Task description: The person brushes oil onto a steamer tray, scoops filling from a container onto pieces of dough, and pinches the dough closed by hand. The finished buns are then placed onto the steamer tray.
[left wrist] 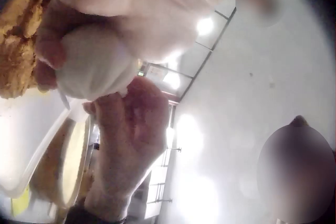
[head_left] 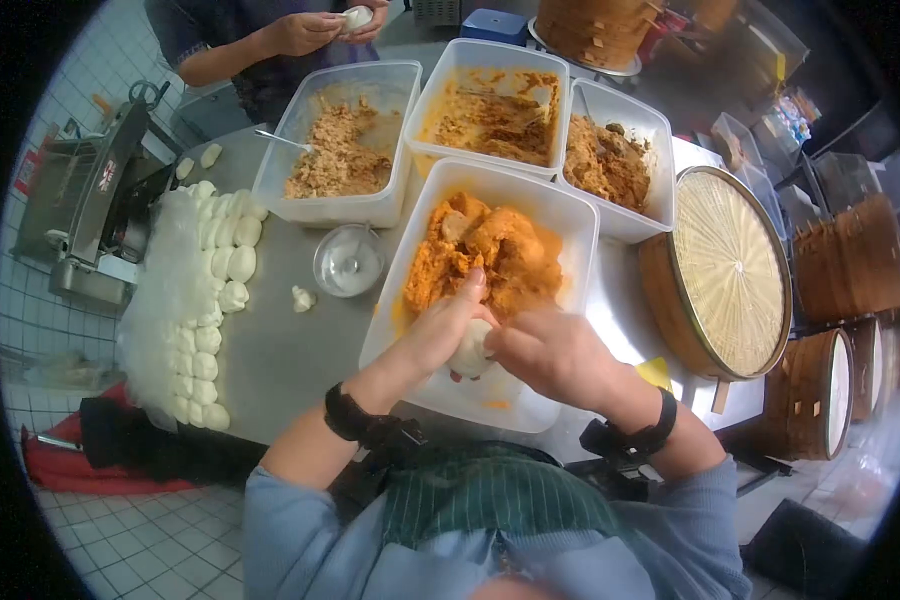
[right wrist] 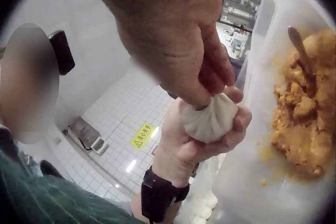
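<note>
So the dough bun (right wrist: 211,119) sits cupped in the left hand (right wrist: 181,145), fingers curled up around its bottom and sides. The right hand (right wrist: 168,35) comes in from above, fingertips pinching the gathered pleats on top. All of it is held just over the near edge of the white tub (head_left: 470,398), with the orange filling (head_left: 485,250) right behind the hands.

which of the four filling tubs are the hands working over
The front tub, alone in the near row, with the brightest orange filling.
</note>
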Available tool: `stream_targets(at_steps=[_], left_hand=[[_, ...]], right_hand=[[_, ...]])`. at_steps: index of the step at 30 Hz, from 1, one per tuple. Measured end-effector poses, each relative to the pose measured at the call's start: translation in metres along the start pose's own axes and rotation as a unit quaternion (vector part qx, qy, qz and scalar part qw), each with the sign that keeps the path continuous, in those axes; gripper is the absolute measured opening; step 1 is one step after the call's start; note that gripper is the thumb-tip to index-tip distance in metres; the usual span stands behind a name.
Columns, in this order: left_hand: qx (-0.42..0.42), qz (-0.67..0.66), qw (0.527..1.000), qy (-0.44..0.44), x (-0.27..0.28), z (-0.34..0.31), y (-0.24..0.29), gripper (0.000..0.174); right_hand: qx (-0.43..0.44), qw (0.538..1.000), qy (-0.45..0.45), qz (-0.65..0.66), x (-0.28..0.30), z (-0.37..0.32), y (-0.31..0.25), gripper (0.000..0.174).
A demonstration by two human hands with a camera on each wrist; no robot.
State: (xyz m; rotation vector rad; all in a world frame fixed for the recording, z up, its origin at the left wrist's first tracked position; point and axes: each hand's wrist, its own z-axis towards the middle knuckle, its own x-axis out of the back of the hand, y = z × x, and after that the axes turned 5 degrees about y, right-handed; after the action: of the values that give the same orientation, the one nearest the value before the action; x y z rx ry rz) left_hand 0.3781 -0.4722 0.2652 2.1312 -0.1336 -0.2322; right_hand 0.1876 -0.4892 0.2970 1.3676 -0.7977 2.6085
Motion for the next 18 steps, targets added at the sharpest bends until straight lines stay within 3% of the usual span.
stream_targets(at_steps=[2, 9, 11, 12, 14, 18], left_hand=[[0.085, 0.028, 0.995, -0.042, 0.001, -0.004, 0.010, 0.074], [0.012, 0.043, 0.998, -0.041, -0.005, 0.010, 0.003, 0.073], [-0.005, -0.083, 0.996, 0.010, -0.016, -0.002, 0.015, 0.070], [-0.005, -0.083, 0.997, 0.009, -0.014, -0.002, 0.014, 0.070], [-0.031, -0.040, 0.997, -0.066, -0.009, -0.002, 0.006, 0.072], [0.053, -0.060, 0.991, -0.107, -0.005, 0.004, 0.007, 0.073]], right_hand=[[0.084, 0.996, -0.031, -0.032, 0.006, 0.000, -0.002, 0.022], [0.090, 0.991, -0.068, -0.069, 0.004, -0.001, 0.003, 0.019], [0.076, 0.995, -0.023, -0.062, 0.009, -0.003, 0.010, 0.019], [0.075, 0.995, -0.022, -0.063, 0.012, -0.002, 0.011, 0.019], [0.108, 0.987, -0.038, -0.110, 0.019, -0.001, 0.009, 0.019], [0.177, 0.972, -0.054, -0.143, 0.026, 0.004, 0.003, 0.018]])
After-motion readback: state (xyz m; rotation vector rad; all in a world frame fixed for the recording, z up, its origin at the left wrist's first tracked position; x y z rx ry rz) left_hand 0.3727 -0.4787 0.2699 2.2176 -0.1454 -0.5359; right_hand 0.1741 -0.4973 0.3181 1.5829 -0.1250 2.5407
